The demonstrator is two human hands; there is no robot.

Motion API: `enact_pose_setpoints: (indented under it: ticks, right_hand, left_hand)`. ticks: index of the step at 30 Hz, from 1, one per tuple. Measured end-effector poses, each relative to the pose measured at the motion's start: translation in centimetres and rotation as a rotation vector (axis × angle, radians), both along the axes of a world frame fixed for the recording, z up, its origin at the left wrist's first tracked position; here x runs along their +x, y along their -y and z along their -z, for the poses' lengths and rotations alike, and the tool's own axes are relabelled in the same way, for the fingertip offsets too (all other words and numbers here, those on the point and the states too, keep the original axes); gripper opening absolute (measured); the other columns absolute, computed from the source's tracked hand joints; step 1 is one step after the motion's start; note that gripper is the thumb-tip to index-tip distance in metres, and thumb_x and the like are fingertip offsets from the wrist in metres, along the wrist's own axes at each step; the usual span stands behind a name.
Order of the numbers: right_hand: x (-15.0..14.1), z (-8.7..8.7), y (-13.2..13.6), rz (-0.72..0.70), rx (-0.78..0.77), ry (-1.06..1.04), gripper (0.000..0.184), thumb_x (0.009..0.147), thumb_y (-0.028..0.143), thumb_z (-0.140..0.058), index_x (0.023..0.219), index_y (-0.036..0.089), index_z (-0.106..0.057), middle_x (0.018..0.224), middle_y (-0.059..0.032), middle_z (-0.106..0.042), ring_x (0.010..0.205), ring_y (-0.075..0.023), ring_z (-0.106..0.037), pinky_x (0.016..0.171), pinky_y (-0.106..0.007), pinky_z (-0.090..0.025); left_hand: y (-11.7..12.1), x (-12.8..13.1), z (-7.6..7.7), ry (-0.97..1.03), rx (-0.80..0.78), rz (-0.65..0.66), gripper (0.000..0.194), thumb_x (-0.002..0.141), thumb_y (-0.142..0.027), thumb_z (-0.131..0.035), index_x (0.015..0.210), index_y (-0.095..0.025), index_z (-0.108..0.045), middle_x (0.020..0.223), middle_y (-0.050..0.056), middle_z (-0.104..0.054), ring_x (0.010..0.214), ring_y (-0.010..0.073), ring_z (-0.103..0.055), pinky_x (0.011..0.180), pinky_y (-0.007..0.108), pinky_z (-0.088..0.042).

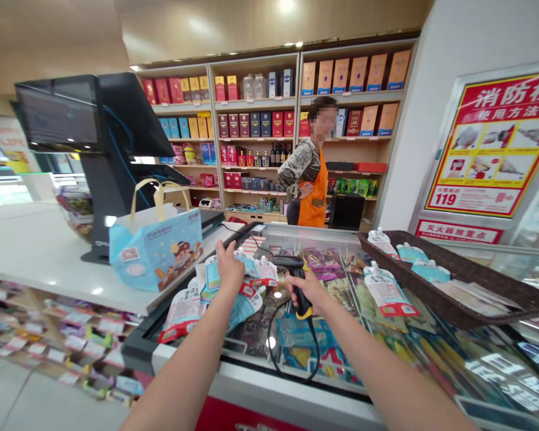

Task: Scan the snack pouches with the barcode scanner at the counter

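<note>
Presently, brown wicker basket (436,299) holds blue-white spouted pouches (431,272); right hand (313,291) clasps black-yellow scanner (302,301); left hand (230,270) outstretched, grip unclear.

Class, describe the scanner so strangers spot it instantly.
Find the wide, glass-topped display chest. Over it, the right hand grips a black, pistol-shaped plastic scanner with yellow trim. Unlike the blue-and-white spouted pouches nearby, it trails a black cable.
</note>
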State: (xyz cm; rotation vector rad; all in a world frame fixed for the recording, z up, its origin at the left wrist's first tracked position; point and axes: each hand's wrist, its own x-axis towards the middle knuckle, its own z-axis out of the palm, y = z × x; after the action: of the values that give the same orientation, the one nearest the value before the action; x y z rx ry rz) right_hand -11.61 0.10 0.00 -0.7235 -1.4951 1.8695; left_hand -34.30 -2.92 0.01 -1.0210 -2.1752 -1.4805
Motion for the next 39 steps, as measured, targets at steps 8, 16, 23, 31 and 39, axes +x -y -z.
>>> enact_pose_setpoints:
  ticks: [8, 16, 23, 31, 39]
  right_hand:
    - [4.9, -0.5, -1.7, 0.117, -0.008, -0.008, 0.038, 0.058, 0.045, -0.074, 0.068, 0.019, -0.048, 0.045, 0.0072, -0.052, 0.035, -0.0069, -0.045, 0.035, -0.021, -0.040]
    - [15.3, 0.5, -4.1, 0.356, 0.049, -0.027, 0.036, 0.060, 0.042, -0.074, 0.073, 0.019, -0.051, 0.048, 0.0076, -0.053, 0.035, -0.0077, -0.046, 0.035, -0.021, -0.040]
    - [22.5, 1.4, -5.7, 0.562, 0.045, -0.054, 0.034, 0.065, 0.040, -0.073, 0.080, 0.018, -0.052, 0.048, 0.0064, -0.054, 0.035, -0.0091, -0.047, 0.035, -0.022, -0.042]
    - [23.0, 1.0, -5.5, 0.612, 0.077, -0.100, 0.038, 0.063, 0.042, -0.075, 0.081, 0.019, -0.051, 0.051, 0.0067, -0.053, 0.036, -0.0086, -0.047, 0.033, -0.022, -0.042]
    - [22.8, 1.2, -5.6, 0.612, 0.081, -0.074, 0.038, 0.062, 0.041, -0.075, 0.080, 0.019, -0.050, 0.052, 0.0067, -0.054, 0.037, -0.0091, -0.048, 0.034, -0.023, -0.043]
  left_hand:
    - [-3.4, 6.0, -1.3, -0.130, 0.031, 0.228, 0.047, 0.075, -0.008, -0.050, 0.121, -0.017, -0.061, 0.151, 0.013, -0.033, 0.139, 0.0276, -0.034, 0.114, 0.041, -0.031]
    - [-10.0, 19.6, 0.5, -0.095, -0.321, 0.573, 0.037, 0.077, -0.014, -0.058, 0.113, -0.015, -0.065, 0.148, 0.017, -0.038, 0.134, 0.0272, -0.042, 0.110, 0.035, -0.034]
    - [-12.8, 29.8, 2.4, 0.061, -0.431, 0.672, 0.046, 0.058, -0.044, -0.079, 0.091, -0.013, -0.068, 0.138, 0.026, -0.048, 0.130, 0.0404, -0.043, 0.104, 0.046, -0.034]
    - [-12.8, 32.0, 2.4, 0.101, -0.533, 0.645, 0.052, 0.042, -0.036, -0.085, 0.084, -0.016, -0.062, 0.116, 0.025, -0.062, 0.112, 0.0408, -0.058, 0.097, 0.048, -0.038]
    - [-12.5, 31.2, 2.1, 0.171, -0.481, 0.676, 0.049, 0.054, -0.021, -0.081, 0.095, -0.017, -0.055, 0.089, 0.016, -0.070, 0.094, 0.0331, -0.066, 0.082, 0.038, -0.046]
